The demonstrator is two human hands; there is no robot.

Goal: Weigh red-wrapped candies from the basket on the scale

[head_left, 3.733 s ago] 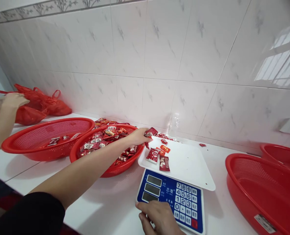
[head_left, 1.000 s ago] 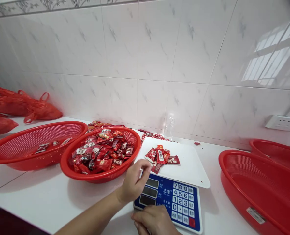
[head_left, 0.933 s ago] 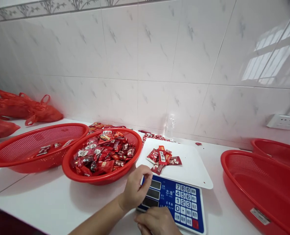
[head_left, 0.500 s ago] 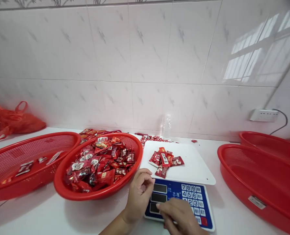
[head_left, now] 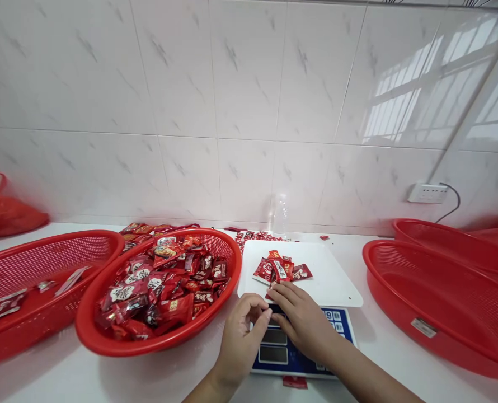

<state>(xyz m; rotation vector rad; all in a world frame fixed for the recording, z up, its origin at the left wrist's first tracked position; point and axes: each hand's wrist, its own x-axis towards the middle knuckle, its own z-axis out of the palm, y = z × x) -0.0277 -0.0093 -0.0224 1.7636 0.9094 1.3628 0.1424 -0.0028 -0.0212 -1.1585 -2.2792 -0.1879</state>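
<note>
At the far left, a red plastic bag (head_left: 12,215) rests on the white table (head_left: 131,380) against the tiled wall (head_left: 182,101). In front of it is a shallow red basket (head_left: 64,253) with a few wrappers (head_left: 9,304) inside. Next comes a fuller basket (head_left: 106,346), heaped with shiny red packets (head_left: 165,296); more red packaging (head_left: 146,229) lies behind it, by the wall. To the right of that heap, the left hand (head_left: 238,341) is over the left edge of the scale (head_left: 349,330), its fingers curled and the tips of thumb and forefinger close together; whether anything is pinched between them cannot be told. Just beyond these fingertips, on the near left part of the white tray (head_left: 333,280), lies a small cluster of candy packets (head_left: 280,270), overlapping one another. The right hand (head_left: 305,324) reaches in above the scale, its fingers side by side and stretched toward the cluster, the thumb apart from them and near the left thumb. Its fingertips cover part of the nearest dark red packet; contact or grip there cannot be told. A lone red packet (head_left: 295,383) lies at the scale's front edge, below the hands. A clear container (head_left: 280,215) is behind the tray. Farther right are two more red baskets (head_left: 400,280), one behind the other, below a white socket strip (head_left: 427,193).
</note>
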